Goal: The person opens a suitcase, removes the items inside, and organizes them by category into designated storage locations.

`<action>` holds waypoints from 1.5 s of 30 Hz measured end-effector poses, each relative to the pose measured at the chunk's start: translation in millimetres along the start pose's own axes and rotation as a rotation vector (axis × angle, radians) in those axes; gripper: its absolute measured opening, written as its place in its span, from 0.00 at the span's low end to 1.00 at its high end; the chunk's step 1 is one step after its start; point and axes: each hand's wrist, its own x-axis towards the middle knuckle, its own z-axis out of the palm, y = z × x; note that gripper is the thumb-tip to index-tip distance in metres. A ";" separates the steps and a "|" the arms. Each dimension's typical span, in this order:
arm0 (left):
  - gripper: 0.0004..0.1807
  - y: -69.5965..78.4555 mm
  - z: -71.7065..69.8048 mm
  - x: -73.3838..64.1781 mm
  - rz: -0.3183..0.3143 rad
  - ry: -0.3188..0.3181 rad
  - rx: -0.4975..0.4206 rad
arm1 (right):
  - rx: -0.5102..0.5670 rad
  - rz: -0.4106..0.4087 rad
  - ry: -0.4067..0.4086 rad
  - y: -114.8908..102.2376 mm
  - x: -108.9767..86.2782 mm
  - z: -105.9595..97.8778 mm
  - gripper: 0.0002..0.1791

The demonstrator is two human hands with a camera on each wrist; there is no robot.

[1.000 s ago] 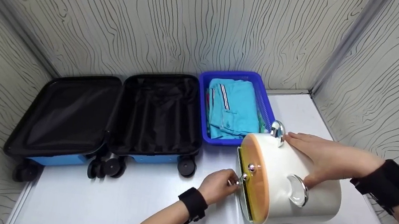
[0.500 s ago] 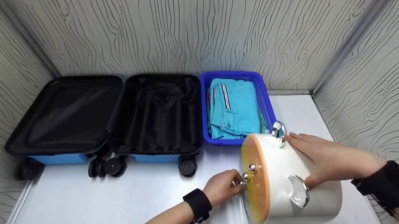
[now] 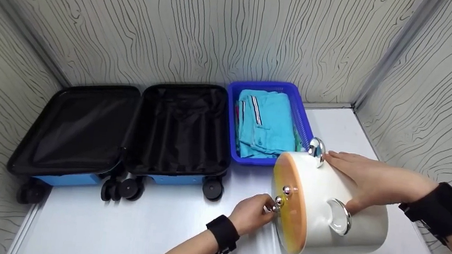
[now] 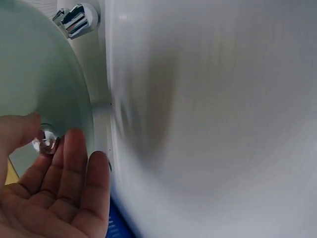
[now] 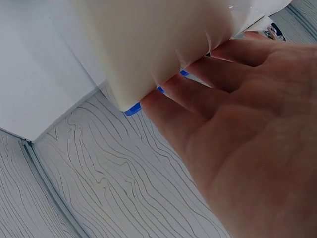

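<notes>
A white rounded box [image 3: 322, 202] lies on the table at the right, its yellow-orange front facing left. Chrome loops stick out from its side, and two small chrome balls show on the front. Over that front is a clear cover [image 4: 54, 64], greenish in the left wrist view. My left hand [image 3: 251, 213] pinches the cover's chrome knob [image 4: 47, 139] between thumb and fingers. My right hand [image 3: 374, 180] rests on the box's upper side with fingers extended; in the right wrist view the fingertips [image 5: 156, 101] touch the white wall. What lies inside the box is hard to make out.
Behind the box stands a blue basket [image 3: 246, 161] with folded turquoise clothes [image 3: 268, 120] in it. An open suitcase [image 3: 180, 129] with black lining and black wheels lies to the left. Patterned walls [image 3: 185, 27] enclose the white table [image 3: 125, 229] at the back and sides.
The clear cover, slightly apart from the front at first, has moved right to sit against it, with my left hand still on the knob. My right hand stays on the box.
</notes>
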 end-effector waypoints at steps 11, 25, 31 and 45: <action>0.19 -1.0 -25.9 -23.9 0.125 -0.121 0.152 | 0.002 -0.020 0.024 7.8 -4.2 5.2 0.66; 0.23 -58.7 -127.8 -76.3 0.184 0.342 0.289 | 0.126 0.117 0.133 3.9 3.3 -14.7 0.45; 0.28 -102.5 -156.0 -88.7 0.042 0.466 0.511 | -0.017 0.144 0.250 -6.5 21.0 -16.4 0.44; 0.29 -157.5 -155.2 -107.5 -0.119 0.532 0.578 | -0.001 0.117 0.285 -15.4 38.6 -20.8 0.22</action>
